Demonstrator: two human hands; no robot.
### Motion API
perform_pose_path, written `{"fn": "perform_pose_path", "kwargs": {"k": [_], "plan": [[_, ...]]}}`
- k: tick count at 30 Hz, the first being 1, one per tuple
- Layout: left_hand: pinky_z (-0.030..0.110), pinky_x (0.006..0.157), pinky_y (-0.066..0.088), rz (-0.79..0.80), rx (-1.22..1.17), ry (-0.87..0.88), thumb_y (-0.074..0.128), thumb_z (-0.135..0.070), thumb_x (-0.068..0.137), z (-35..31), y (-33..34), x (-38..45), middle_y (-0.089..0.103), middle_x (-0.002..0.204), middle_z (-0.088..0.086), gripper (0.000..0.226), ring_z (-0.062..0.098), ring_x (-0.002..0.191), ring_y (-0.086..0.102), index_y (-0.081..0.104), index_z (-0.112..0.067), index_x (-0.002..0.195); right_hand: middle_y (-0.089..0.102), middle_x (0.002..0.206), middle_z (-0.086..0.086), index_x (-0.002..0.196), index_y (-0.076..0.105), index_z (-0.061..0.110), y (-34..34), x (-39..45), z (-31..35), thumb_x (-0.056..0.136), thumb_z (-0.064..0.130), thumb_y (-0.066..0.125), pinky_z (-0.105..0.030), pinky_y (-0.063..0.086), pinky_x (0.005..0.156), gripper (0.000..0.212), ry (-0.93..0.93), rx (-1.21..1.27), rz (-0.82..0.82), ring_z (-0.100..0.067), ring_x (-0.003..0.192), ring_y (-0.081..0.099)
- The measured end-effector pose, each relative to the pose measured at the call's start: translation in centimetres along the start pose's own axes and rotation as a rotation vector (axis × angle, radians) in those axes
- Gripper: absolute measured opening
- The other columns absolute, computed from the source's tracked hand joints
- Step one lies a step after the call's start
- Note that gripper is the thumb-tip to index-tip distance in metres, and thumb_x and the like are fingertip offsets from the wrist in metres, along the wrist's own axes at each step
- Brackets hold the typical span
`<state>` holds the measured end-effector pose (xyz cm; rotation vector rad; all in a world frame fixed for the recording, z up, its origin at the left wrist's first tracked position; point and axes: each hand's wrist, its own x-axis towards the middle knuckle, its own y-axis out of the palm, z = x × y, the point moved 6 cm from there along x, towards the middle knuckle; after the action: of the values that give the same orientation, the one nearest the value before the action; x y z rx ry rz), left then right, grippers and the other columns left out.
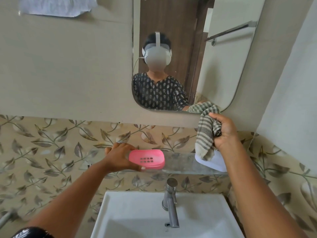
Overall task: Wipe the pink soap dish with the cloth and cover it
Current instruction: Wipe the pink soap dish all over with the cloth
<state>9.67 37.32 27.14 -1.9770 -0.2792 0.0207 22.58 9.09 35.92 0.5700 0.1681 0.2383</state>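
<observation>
The pink soap dish (146, 159) rests on the glass shelf (180, 164) above the sink, its slotted inner face showing. My left hand (121, 156) holds the dish by its left end, thumb at the front edge and fingers behind. Higher up and to the right, my right hand (223, 133) grips a bunched grey and cream striped cloth (205, 133), which hangs down over a white lid-like piece (216, 163) at the shelf's right end. The cloth does not touch the pink dish.
A white sink (137, 217) with a chrome tap (169, 201) sits below the shelf. A mirror (188, 54) hangs on the wall above and shows a person's reflection. Leaf-patterned tiles run behind the shelf. A towel rail shows in the mirror.
</observation>
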Motion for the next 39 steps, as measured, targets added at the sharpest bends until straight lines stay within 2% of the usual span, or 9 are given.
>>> {"fn": "perform_pose_path", "kwargs": {"k": [3, 8, 12, 19, 24, 29, 32, 36, 39], "plan": [[0.034, 0.085, 0.019, -0.019, -0.005, -0.010, 0.031, -0.102, 0.011, 0.1, -0.1, -0.1, 0.049, 0.121, -0.013, 0.128, 0.011, 0.112, 0.032, 0.053, -0.037, 0.118, 0.065, 0.062, -0.007, 0.082, 0.064, 0.005, 0.3, -0.2, -1.1, 0.077, 0.007, 0.065, -0.030, 0.055, 0.053, 0.006, 0.026, -0.144, -0.055, -0.021, 0.051, 0.060], [0.034, 0.086, 0.017, -0.049, 0.004, -0.002, 0.035, -0.101, 0.012, 0.1, -0.2, -0.4, 0.049, 0.129, -0.012, 0.129, 0.013, 0.119, 0.032, 0.053, -0.037, 0.123, 0.071, 0.064, -0.008, 0.091, 0.063, 0.002, 2.2, -1.0, -5.1, 0.078, 0.007, 0.070, -0.034, 0.057, 0.048, 0.016, -0.100, -0.561, -0.152, -0.020, 0.049, 0.066], [0.033, 0.086, 0.015, -0.063, -0.002, -0.002, 0.047, -0.090, 0.028, 0.0, -0.3, -0.7, 0.048, 0.133, -0.011, 0.112, 0.015, 0.124, 0.031, 0.052, -0.036, 0.126, 0.070, 0.067, -0.001, 0.077, 0.065, 0.012, 6.5, -1.3, -9.2, 0.083, 0.010, 0.068, -0.022, 0.056, 0.050, 0.006, -0.234, -1.081, 0.043, -0.005, 0.048, 0.065], [0.034, 0.089, 0.015, -0.086, 0.001, -0.010, 0.068, -0.081, 0.046, 0.7, 0.2, -0.6, 0.047, 0.133, -0.013, 0.093, 0.016, 0.126, 0.029, 0.052, -0.039, 0.127, 0.070, 0.071, 0.001, 0.082, 0.076, 0.012, 10.1, -1.5, -13.7, 0.076, 0.007, 0.067, -0.017, 0.040, 0.043, 0.012, -0.373, -1.679, 0.249, -0.011, 0.057, 0.062], [0.033, 0.090, 0.016, -0.108, -0.002, -0.011, 0.070, -0.079, 0.047, 0.8, 0.3, -0.5, 0.047, 0.133, -0.013, 0.091, 0.015, 0.127, 0.029, 0.052, -0.038, 0.126, 0.074, 0.089, -0.001, 0.096, 0.076, 0.018, 10.8, -1.6, -14.3, 0.075, 0.002, 0.064, -0.022, 0.041, 0.053, 0.029, -0.457, -1.819, 0.279, -0.013, 0.062, 0.057], [0.036, 0.095, 0.017, -0.094, 0.000, -0.017, 0.068, -0.081, 0.045, 0.9, 0.4, -0.3, 0.046, 0.134, -0.014, 0.093, 0.015, 0.129, 0.027, 0.051, -0.038, 0.127, 0.071, 0.074, 0.000, 0.089, 0.077, 0.020, 11.4, -2.4, -14.4, 0.077, 0.001, 0.061, -0.025, 0.042, 0.054, 0.027, -0.525, -1.889, 0.317, -0.017, 0.063, 0.061], [0.036, 0.095, 0.018, -0.089, 0.004, -0.012, 0.068, -0.081, 0.046, 1.0, 0.5, -0.3, 0.046, 0.131, -0.014, 0.091, 0.015, 0.127, 0.028, 0.053, -0.036, 0.125, 0.056, 0.058, 0.006, 0.088, 0.076, 0.017, 12.5, -3.2, -14.5, 0.077, -0.001, 0.058, -0.021, 0.033, 0.047, 0.027, -0.543, -1.893, 0.349, -0.015, 0.054, 0.050], [0.033, 0.090, 0.021, -0.091, -0.013, 0.000, 0.069, -0.080, 0.045, 1.1, 0.5, -0.2, 0.050, 0.120, -0.013, 0.080, 0.014, 0.120, 0.031, 0.059, -0.034, 0.110, 0.066, 0.073, 0.001, 0.094, 0.075, 0.021, 14.0, -3.9, -15.2, 0.075, 0.005, 0.060, -0.024, 0.036, 0.052, 0.029, -0.574, -1.910, 0.416, -0.018, 0.064, 0.054], [0.035, 0.093, 0.024, -0.089, -0.009, 0.003, 0.066, -0.083, 0.043, 1.2, 0.6, -0.2, 0.049, 0.119, -0.014, 0.085, 0.014, 0.120, 0.032, 0.059, -0.034, 0.112, 0.059, 0.065, 0.007, 0.094, 0.076, 0.024, 13.6, -3.6, -15.2, 0.077, 0.012, 0.064, -0.022, 0.032, 0.047, 0.024, -0.591, -1.916, 0.405, -0.013, 0.057, 0.050]]}}
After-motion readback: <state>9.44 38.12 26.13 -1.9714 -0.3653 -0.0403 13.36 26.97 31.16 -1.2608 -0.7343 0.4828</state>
